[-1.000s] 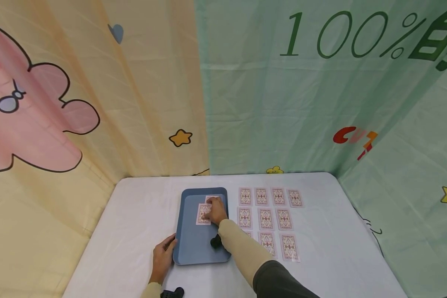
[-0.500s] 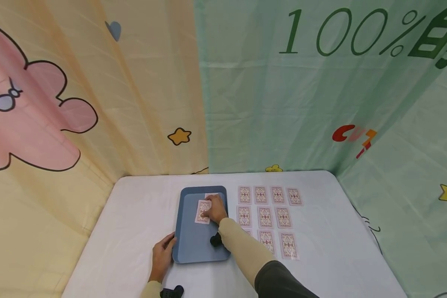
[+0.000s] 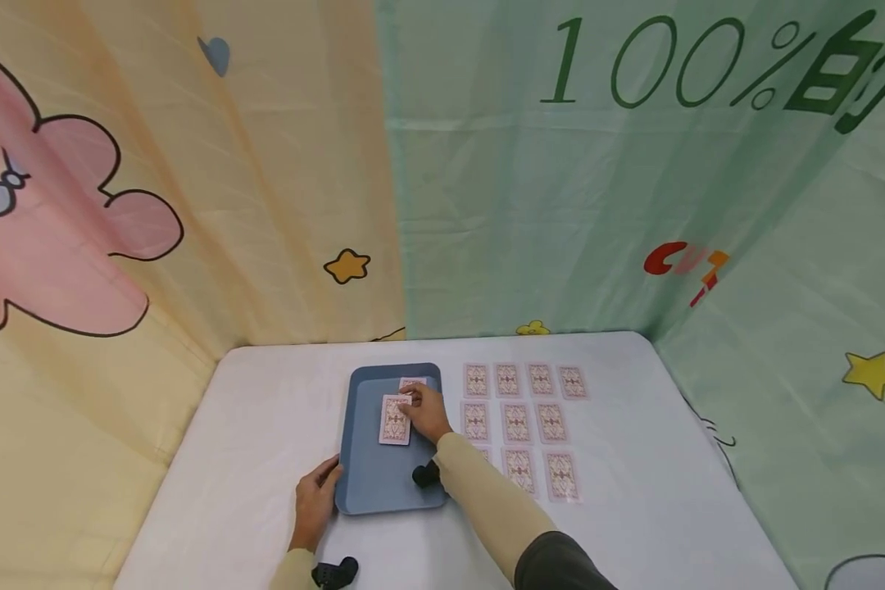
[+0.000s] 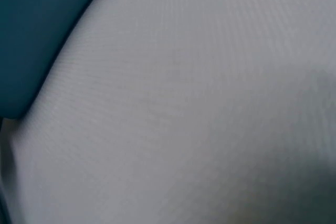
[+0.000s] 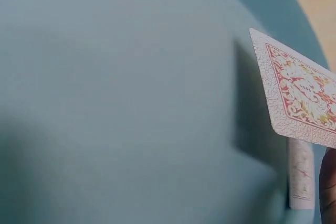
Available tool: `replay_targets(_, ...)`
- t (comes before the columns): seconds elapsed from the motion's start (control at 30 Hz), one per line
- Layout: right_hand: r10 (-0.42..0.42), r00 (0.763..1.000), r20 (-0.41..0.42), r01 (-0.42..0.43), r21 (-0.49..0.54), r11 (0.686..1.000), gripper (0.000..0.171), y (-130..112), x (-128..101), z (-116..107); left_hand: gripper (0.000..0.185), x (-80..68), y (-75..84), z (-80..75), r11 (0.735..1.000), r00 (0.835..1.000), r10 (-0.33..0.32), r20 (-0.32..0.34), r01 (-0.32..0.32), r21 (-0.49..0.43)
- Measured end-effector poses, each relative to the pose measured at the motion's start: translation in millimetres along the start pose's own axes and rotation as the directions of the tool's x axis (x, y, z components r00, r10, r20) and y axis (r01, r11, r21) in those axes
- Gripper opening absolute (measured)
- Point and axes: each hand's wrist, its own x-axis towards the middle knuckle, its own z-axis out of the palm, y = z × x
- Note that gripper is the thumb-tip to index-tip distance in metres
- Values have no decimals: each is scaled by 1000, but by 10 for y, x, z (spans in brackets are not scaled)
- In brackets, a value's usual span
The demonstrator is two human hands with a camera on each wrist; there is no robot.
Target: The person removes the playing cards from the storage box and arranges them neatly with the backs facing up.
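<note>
My right hand pinches a playing card with a red-patterned back by its right edge, over the blue tray. In the right wrist view this playing card is tilted and raised off the tray, with a shadow beside it. Beneath it another card or small pile lies in the tray; its top edge shows behind my fingers in the head view. At the tray's lower left side, my left hand holds the rim. The left wrist view has only the tray's corner and white cloth.
Right of the tray, several cards lie face down in rows, such as one playing card in the middle row. My right forearm partly covers one in the front row. White cloth covers the table, with printed curtains around it.
The pinched card appears slightly larger and tilted differently, raised a little off the tray. My left hand stays at the rim. The head view has shifted slightly.
</note>
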Motion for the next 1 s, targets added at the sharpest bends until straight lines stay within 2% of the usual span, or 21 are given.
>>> replay_targets(0.1, 9, 1000, -7, -9, 76, 997, 19, -28, -34, -52, 38, -11, -10, -8, 1000, 999, 30, -20, -30, 4)
replay_targets(0.27, 33, 999, 24, -36, 144, 989, 20, -60, -132, -186, 36, -57, -32, -13, 996, 994, 93, -61, -91, 22)
replay_targets(0.5, 39, 999, -2, -38, 219, 975, 26, -16, -245, -463, 39, -22, -9, -27, 1000, 1000, -4, 2, 4, 18)
replay_targets(0.8, 93, 993, -75, -73, 241, 968, 24, 126, -333, -858, 38, -14, 37, -19, 1000, 1000, -10, 5, 10, 7)
replay_targets(1.0, 143, 984, -104, -107, 290, 951, 31, 251, -425, -1184, 39, -27, 20, -9, 1000, 999, -22, 25, 22, 19)
